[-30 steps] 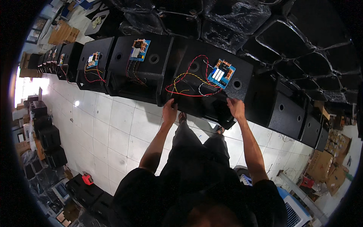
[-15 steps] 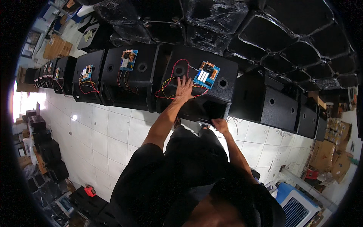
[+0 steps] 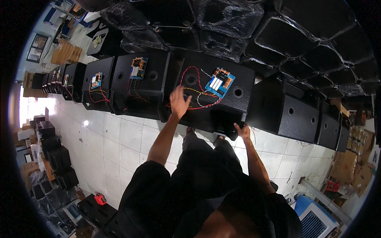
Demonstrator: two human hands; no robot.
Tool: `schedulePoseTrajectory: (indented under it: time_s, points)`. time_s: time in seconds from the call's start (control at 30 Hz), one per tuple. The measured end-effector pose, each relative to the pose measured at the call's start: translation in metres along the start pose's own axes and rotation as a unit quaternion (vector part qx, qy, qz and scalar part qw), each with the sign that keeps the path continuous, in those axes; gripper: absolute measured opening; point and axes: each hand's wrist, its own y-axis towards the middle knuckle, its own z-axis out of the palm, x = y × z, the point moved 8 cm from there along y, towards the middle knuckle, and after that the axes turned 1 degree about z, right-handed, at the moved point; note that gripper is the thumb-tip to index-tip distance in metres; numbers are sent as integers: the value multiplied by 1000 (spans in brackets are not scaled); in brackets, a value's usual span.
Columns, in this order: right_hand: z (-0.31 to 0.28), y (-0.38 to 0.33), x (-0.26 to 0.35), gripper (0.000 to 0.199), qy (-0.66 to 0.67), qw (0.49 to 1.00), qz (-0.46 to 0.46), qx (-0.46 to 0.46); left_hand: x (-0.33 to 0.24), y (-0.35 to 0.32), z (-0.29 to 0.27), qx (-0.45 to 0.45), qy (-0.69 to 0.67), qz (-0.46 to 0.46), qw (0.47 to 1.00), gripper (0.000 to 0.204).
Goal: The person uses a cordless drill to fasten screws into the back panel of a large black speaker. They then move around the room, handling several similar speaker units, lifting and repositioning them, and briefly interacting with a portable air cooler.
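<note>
A black speaker cabinet [image 3: 222,112] lies in front of me, its open side towards me. On its top sits a blue crossover circuit board [image 3: 219,83] with orange coils and white blocks. Red, yellow and white twisted wires [image 3: 186,71] loop from the board across the top. My left hand [image 3: 179,102] is at the cabinet's left front edge by these wires, fingers spread and holding nothing. At the lower right front corner, my right hand [image 3: 243,131] closes on the cabinet's edge, thumb towards the opening; its other fingertips are partly hidden.
More cabinets with boards, such as this neighbouring cabinet [image 3: 137,95], run in a row to the left. Further black cabinets [image 3: 300,117] continue to the right. Plastic-wrapped speakers [image 3: 228,20] are stacked behind. White floor tiles [image 3: 115,139] and a blue-and-white air cooler [image 3: 315,216] show nearer me.
My left hand has moved left, off the wires near the board to the cabinet's left front edge. My right hand stays near the right corner, now with its thumb extended. The view has shifted slightly.
</note>
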Motion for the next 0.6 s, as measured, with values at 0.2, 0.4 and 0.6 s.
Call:
schedulePoseTrajectory:
  time_s: [0.2, 0.4, 0.6]
  points:
    - [40, 20, -61, 62, -50, 996, 75, -5, 125, -93, 60, 99, -89, -358, 924, 57]
    - [45, 19, -74, 41, -13, 990, 117, -81, 159, -116, 98, 163, -241, -370, 882, 55]
    - [53, 15, -57, 53, -50, 978, 203, -1, 140, -103, 92, 142, -263, -385, 873, 60]
